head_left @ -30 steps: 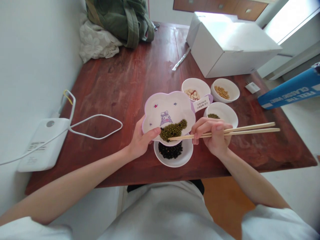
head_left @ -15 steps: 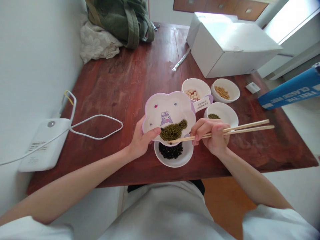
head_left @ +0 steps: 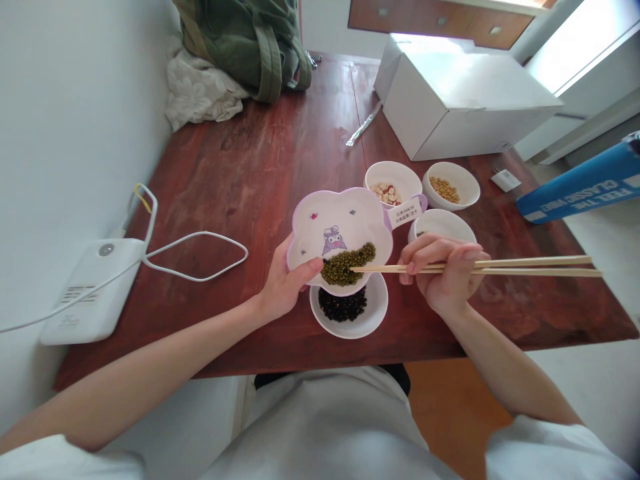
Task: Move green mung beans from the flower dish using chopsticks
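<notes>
My left hand [head_left: 283,283] grips the near left rim of a lilac flower-shaped plate [head_left: 327,223], held tilted above the table. A heap of green beans [head_left: 347,263] lies at its near edge. My right hand [head_left: 447,270] holds a pair of wooden chopsticks [head_left: 525,267] almost level, their tips reaching the right side of the bean heap. Right under the plate stands a white bowl of black beans [head_left: 345,308].
Three more white bowls stand behind: one with pale and reddish pieces [head_left: 391,181], one with yellow beans [head_left: 451,187], one [head_left: 443,223] partly hidden by my right hand. A white box [head_left: 465,100], a blue carton [head_left: 580,187], a green bag [head_left: 245,40] and a white device with cable [head_left: 87,287] surround them.
The chopstick tips have swept rightward across the green beans and now lie level. The plate and my left hand stay nearly still.
</notes>
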A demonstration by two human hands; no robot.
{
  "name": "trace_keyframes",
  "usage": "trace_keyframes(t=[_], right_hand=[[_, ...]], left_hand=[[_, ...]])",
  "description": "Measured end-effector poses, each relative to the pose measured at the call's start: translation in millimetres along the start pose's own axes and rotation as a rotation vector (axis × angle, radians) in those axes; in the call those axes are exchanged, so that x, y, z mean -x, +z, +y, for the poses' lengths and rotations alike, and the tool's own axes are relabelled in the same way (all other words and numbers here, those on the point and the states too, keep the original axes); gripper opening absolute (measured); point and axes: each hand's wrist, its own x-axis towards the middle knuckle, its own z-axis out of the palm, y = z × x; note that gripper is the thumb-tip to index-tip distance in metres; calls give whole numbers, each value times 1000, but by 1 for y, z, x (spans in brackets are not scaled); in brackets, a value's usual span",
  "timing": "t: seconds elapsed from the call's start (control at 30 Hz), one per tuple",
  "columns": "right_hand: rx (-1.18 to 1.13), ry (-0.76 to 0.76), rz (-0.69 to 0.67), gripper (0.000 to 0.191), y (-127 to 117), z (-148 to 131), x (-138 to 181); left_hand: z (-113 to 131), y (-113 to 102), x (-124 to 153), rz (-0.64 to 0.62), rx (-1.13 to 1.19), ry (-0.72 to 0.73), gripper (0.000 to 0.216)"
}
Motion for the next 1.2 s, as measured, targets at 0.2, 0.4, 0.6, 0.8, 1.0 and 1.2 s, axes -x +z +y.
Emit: trace_keyframes(t=[0.2,0.4,0.6,0.8,1.0,1.2], right_hand=[[175,-76,-160,70,0,-12,-5],[50,53,-205,67,8,-9,-14],[-65,173,-168,70,7,-4,-11],[-79,193,-154,73,3,-4,-10],[-95,192,-155,76,4,-5,-11],[-87,136,-168,72,3,-4,-11]], left_hand=[[2,3,-1,11,-8,14,60],[4,5,-2,-9,19,39,56],[5,8,-3,-18,64,63,56],[7,10,-3,-15,64,62,55],[5,8,-2,-21,63,60,57],[3,7,-3,-14,51,60,58]])
